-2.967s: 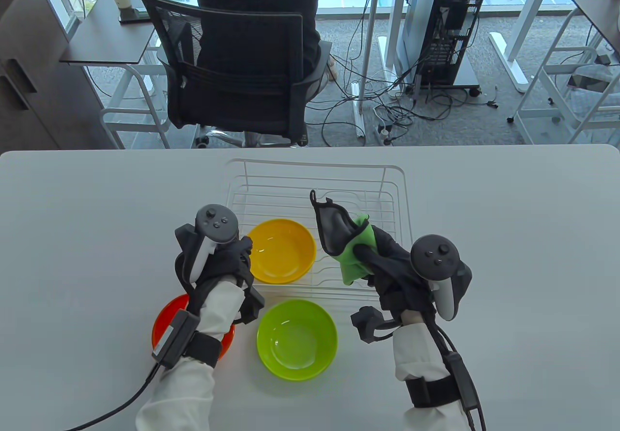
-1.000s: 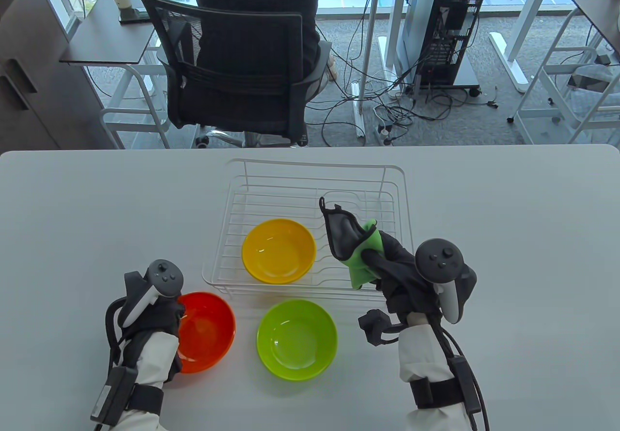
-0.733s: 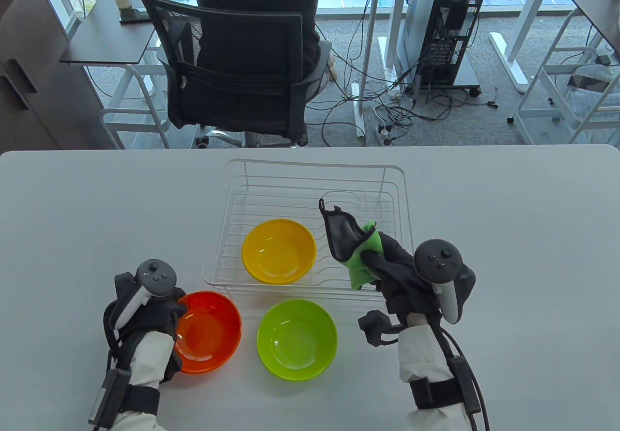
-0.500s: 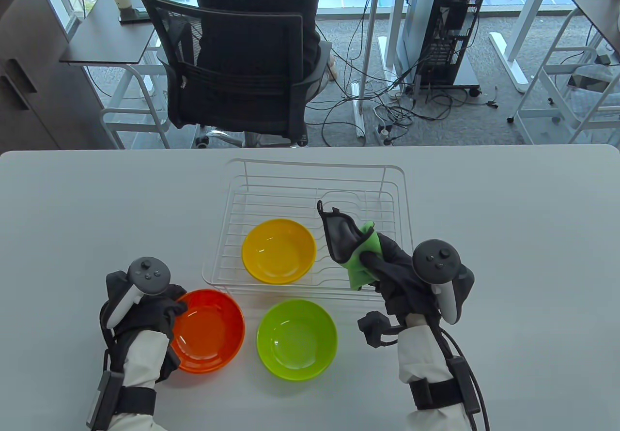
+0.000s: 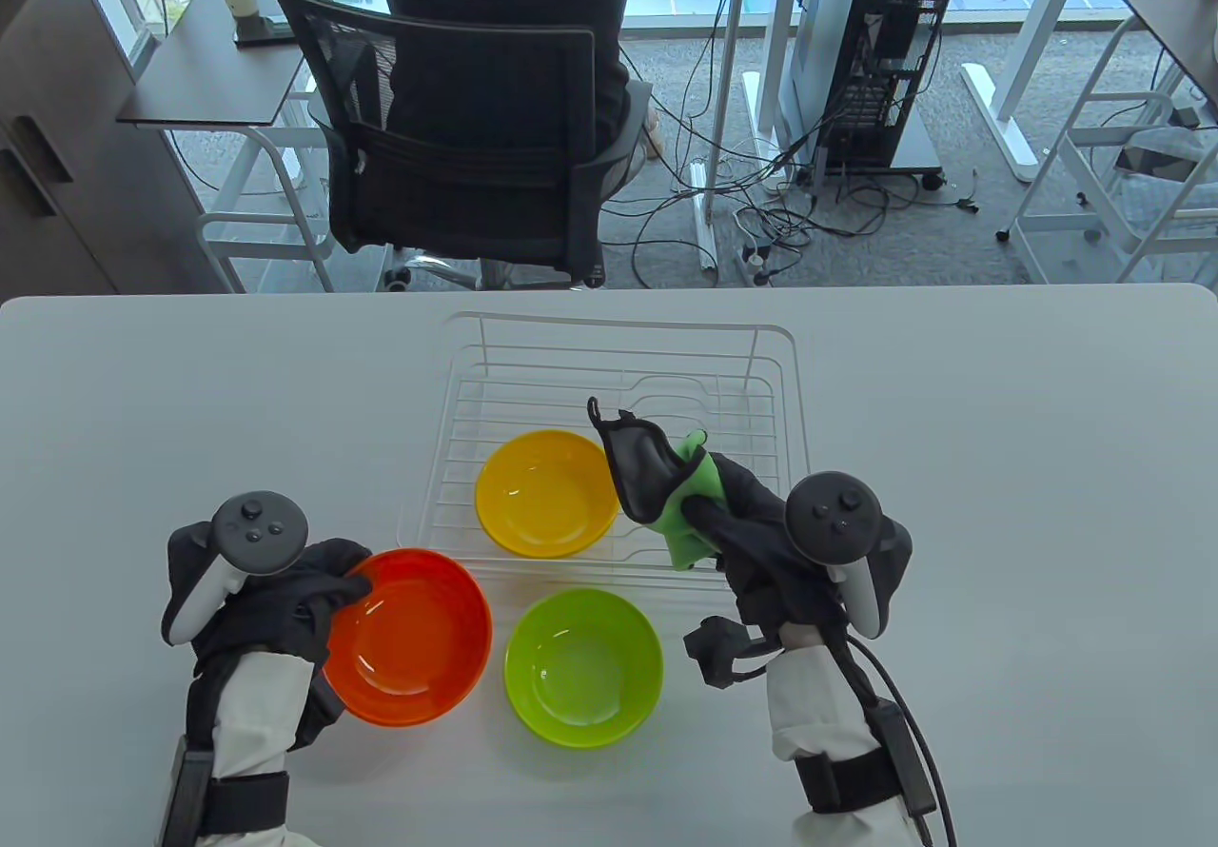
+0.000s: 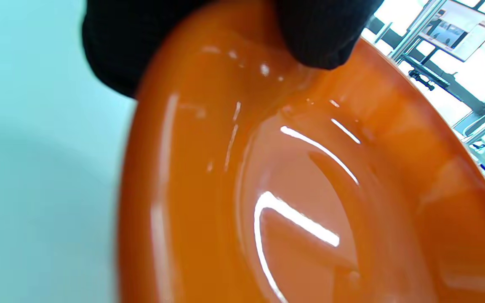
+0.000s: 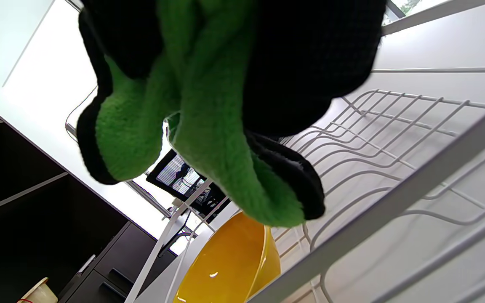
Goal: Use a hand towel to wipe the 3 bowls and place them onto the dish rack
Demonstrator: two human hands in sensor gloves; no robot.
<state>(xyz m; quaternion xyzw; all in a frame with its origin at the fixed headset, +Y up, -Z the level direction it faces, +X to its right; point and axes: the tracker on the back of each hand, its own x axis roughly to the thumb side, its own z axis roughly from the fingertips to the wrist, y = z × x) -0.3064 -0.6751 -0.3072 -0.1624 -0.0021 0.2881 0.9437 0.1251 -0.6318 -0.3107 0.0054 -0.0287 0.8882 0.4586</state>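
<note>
White tabletop (image 5: 190,390) fills the lower half of the table view; an office floor with a chair and cables lies beyond it.

The orange bowl (image 5: 409,636) sits at lower left of the frame, gripped at its left rim by the left hand (image 5: 271,600). The left wrist view shows a gloved thumb inside the rim and other fingers outside it. The bowl appears tilted, raised at the held side; whether it is fully off the table cannot be told.

The green bowl (image 5: 582,666) rests on the table just right of the orange bowl, apart from both hands. The yellow bowl (image 5: 547,493) already sits in the dish rack (image 5: 761,362), at its near-left part.

The right hand (image 5: 752,533) is closed around the towel (image 5: 680,528), a green cloth with a dark face, bunched and held above the near-right part of the rack.

Key relation: the orange bowl lies to the left of the towel, with the green bowl between them and lower in the frame. Judgement: wiping requires bringing the left-held bowl and the right-held towel together near frame centre.
</note>
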